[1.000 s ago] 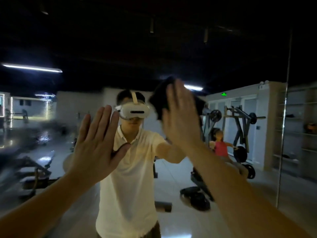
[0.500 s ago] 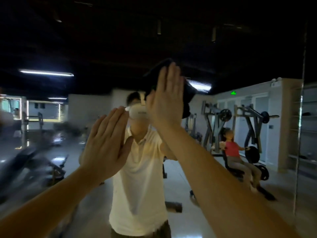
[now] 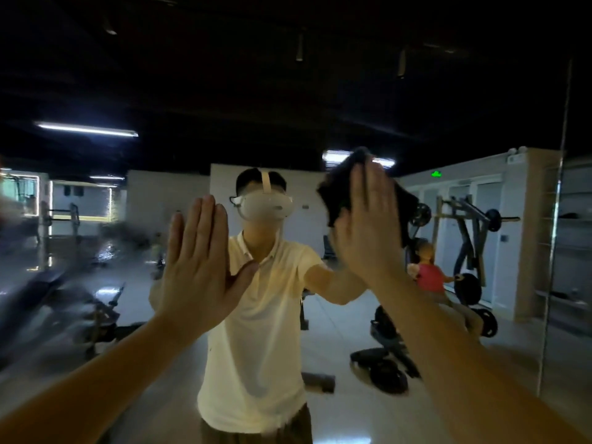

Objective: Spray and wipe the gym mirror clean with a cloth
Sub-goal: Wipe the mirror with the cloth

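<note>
1. The mirror (image 3: 80,267) looks hazy and streaked at its far left (probably film not yet wiped, though camera blur cannot be ruled out).
2. The left hand (image 3: 200,261) lies flat on the glass, fingers straight and together, thumb angled out. It holds nothing. Its pose matches that of a second ago, so it appears to serve as a brace.
3. The wearer's reflection (image 3: 259,331) stands between the two hands.
4. The right hand (image 3: 368,225), fingers straight, presses the dark cloth (image 3: 334,193) against the glass, up and to the right of the reflected head. Half a second ago the cloth covered that head, and it has since swept back rightward. This suggests a side-to-side wiping stroke under way.
5. A vertical mirror seam (image 3: 557,219) runs at far right. No spray bottle is in view. The wiping stage seems active, with the left zone outstanding.
</note>
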### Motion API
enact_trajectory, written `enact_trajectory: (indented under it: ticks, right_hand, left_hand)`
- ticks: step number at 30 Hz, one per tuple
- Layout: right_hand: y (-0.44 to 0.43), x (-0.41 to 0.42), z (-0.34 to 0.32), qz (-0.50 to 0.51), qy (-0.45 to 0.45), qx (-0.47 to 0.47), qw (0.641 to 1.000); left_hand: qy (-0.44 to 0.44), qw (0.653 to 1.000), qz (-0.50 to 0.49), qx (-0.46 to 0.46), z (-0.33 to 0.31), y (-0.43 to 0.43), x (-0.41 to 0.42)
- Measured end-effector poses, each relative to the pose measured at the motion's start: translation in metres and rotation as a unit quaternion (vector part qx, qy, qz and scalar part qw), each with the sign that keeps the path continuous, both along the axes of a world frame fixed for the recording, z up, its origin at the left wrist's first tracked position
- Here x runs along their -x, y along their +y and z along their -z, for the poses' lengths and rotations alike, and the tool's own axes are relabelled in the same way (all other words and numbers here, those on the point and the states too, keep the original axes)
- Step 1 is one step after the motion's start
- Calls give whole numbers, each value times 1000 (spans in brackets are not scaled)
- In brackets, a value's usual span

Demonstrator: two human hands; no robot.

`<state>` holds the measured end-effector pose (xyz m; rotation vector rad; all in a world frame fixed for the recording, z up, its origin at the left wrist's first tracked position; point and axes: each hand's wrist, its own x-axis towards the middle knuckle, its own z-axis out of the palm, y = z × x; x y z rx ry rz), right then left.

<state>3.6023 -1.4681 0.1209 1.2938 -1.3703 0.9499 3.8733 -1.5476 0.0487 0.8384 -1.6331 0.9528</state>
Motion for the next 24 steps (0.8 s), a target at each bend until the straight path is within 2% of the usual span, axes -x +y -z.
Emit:
enact_trajectory:
  ticks: [4,6,12,17,21,24]
  right_hand:
    - [6,45,22,11,-187,84,979]
    - [-1,26,25,9,-220,101,970]
    - [-26,-90,39,-22,-73,23,997]
    - [-42,-167,73,-60,82,-53,993]
    - [-39,-159,104,-72,220,-98,968]
    - [-29,-119,107,-58,215,-86,971]
  left_hand:
    - [10,1000,-4,-12,2,0,4]
    - [7,1000,1,-17,3,0,4]
    - [-17,997,72,-8,4,5,-25]
    - [24,995,95,-9,40,13,-58]
    - [28,995,96,-32,69,21,-62]
    - [-1,996,78,-35,76,25,-42]
